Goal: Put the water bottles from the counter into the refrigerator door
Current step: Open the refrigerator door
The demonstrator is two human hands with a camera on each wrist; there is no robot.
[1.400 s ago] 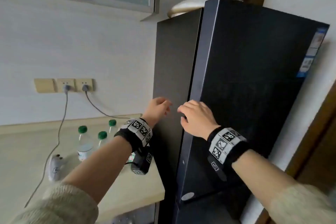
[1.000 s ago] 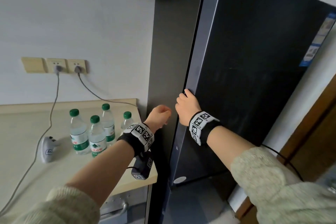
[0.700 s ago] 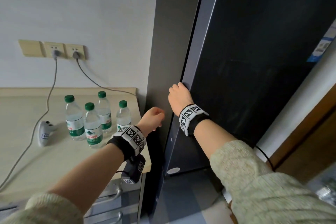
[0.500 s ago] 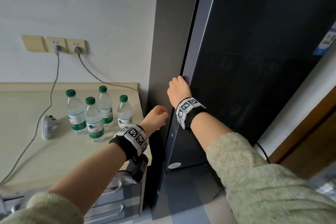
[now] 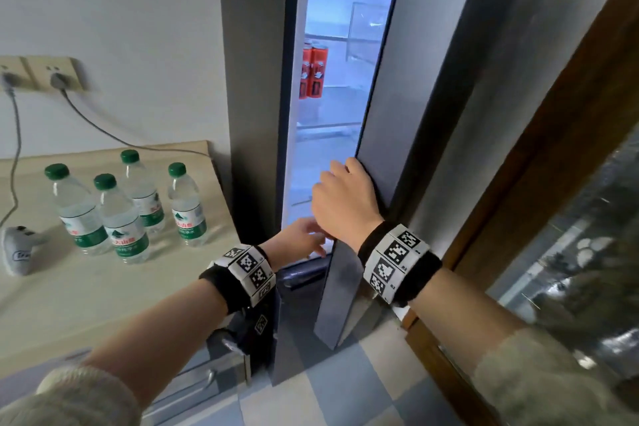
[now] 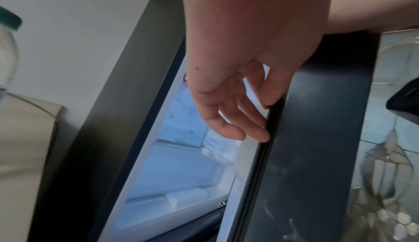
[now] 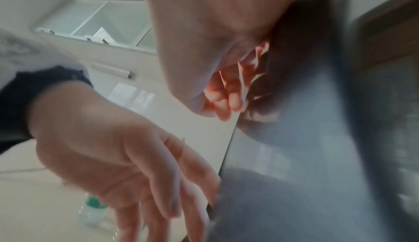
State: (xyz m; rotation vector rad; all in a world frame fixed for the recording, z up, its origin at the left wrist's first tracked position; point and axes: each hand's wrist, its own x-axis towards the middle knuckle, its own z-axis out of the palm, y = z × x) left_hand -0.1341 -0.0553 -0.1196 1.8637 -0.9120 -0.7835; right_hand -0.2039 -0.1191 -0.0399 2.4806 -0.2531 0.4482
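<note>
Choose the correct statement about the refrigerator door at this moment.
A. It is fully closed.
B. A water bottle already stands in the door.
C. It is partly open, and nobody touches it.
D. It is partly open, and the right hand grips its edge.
D: the refrigerator door stands ajar, showing the lit interior, and the right hand grips its edge, while four water bottles stand on the counter.

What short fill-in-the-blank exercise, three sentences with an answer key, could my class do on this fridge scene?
1. The number of water bottles standing on the counter is ____.
2. The hand gripping the edge of the refrigerator door is the ____ hand.
3. The caps on the bottles are coloured ____.

The left hand reaches into the gap with straight fingers.

Missing words: four; right; green
</note>
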